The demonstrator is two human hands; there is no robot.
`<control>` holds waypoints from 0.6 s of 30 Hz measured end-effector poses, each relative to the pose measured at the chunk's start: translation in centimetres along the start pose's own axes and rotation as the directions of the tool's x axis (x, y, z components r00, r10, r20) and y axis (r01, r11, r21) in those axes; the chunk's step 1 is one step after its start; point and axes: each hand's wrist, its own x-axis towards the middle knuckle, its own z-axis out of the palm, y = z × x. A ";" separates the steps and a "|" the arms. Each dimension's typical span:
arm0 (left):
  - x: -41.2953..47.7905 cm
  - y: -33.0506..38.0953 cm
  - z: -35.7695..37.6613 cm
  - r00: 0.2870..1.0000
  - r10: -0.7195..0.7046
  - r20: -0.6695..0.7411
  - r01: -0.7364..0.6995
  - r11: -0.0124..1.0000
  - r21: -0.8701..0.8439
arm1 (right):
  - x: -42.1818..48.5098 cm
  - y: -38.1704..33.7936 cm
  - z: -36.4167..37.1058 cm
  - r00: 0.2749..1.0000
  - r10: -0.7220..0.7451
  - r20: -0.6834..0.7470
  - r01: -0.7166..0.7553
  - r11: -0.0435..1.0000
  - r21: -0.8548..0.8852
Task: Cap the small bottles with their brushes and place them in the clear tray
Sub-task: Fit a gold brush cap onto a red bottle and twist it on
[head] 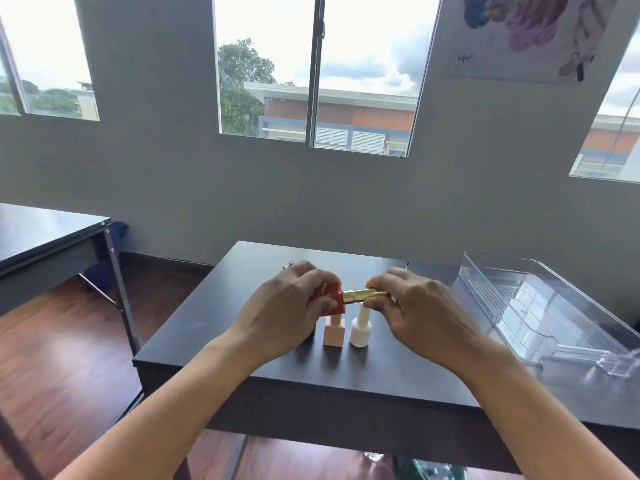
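Clasped red bottle [333, 302] sideways w/ L grip [284, 313], pinched gold cap [363, 294] w/ R grip [422, 313], ends touching. Saw pink bottle [334, 333], white bottle [360, 330] upright on table [214, 306]; clear tray [571, 323] at R.

no readable text, poster [519, 39] signature illegible

The dark surface [214, 317] carries two small bottles standing upright near its middle: a pink square bottle [334, 333] and, just beside it at 3 o'clock without touching, a white round bottle [360, 330]. A dark item [310, 336] at the pink bottle's 9 o'clock is mostly hidden. The clear tray [554, 317] lies well apart at 3 o'clock.
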 end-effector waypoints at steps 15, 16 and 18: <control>-1.1 1.4 -0.6 0.986 0.145 -0.088 -0.123 0.969 0.217 | -0.2 -0.3 0.9 1.000 0.018 0.009 -0.019 0.998 0.065; -1.3 1.5 -0.4 0.983 0.152 -0.104 -0.124 0.964 0.235 | -0.2 -0.2 1.1 0.999 0.035 0.018 -0.036 0.996 0.087; -1.4 1.6 -0.1 0.979 0.165 -0.120 -0.130 0.957 0.259 | -0.2 0.2 1.4 0.997 0.062 0.041 -0.067 0.988 0.136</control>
